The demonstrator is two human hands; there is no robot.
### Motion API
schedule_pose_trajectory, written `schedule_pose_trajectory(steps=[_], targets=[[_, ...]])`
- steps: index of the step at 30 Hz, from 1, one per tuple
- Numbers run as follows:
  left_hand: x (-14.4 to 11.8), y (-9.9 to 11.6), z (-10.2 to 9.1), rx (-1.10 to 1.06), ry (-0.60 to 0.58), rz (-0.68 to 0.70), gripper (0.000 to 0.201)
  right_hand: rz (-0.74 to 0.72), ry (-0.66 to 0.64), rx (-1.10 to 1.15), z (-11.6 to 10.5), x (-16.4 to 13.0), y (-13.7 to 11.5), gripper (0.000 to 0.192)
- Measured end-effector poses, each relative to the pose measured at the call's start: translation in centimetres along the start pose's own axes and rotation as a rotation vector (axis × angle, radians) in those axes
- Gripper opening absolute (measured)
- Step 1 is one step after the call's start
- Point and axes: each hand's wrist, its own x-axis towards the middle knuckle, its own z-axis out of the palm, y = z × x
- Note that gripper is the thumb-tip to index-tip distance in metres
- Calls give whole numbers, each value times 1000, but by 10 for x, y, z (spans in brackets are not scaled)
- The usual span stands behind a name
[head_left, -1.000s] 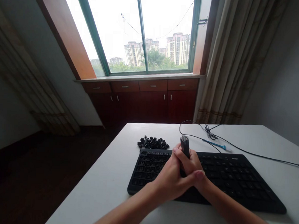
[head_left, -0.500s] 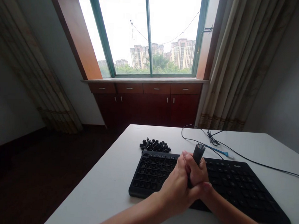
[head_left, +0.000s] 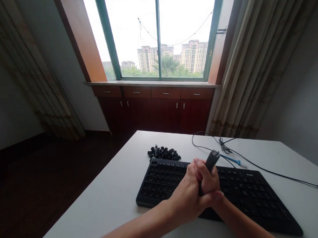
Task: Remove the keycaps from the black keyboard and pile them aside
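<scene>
Above the black keyboard, my right hand is closed round a black bar-shaped tool. The tool's notched end points up and away from me; its lower part is hidden in my fingers. My left hand wraps round my right hand from the left, its thumb across the right wrist. On the keyboard's left part the keycaps are off and square sockets show. Keys still cover its right part. A heap of loose black keycaps lies just behind the keyboard's left end.
On the white table, a thin black cable loops behind the keyboard and runs off to the right. A blue stick with a wider end lies beside it. Beyond the table stand a red-brown cabinet and a window.
The tool's tip has tilted slightly to the right, with both hands still clasped. The whole view has shifted a little; the keyboard and keycaps lie as before.
</scene>
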Motion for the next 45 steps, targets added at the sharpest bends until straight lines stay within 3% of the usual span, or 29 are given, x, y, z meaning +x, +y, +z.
schedule_pose_trajectory(steps=[5, 8, 12, 20, 23, 27, 30, 34, 45], targets=[[12, -3, -30, 117, -140, 32, 101, 9, -42, 159, -5, 9, -6, 53], [20, -12, -50, 328, -251, 114, 70, 5, 54, 243, -11, 18, -17, 52], [23, -16, -63, 396, -320, 212, 33, 46, 194, 291, -18, 30, -27, 52], [22, -11, -73, 358, -413, 274, 17, 42, 217, 293, -21, 36, -26, 52], [26, -16, -79, 322, -308, 209, 16, 59, 188, 277, -21, 35, -25, 53], [33, -35, -92, 451, 67, 93, 8, 68, 147, 201, -20, 34, -23, 54], [36, -50, -100, 517, 195, 46, 11, 71, 107, 161, -20, 32, -21, 54], [36, -60, -105, 577, 219, 36, 16, 80, 89, 152, -20, 32, -21, 53], [33, -59, -98, 670, 154, 90, 20, 135, 104, 113, -20, 35, -27, 51]])
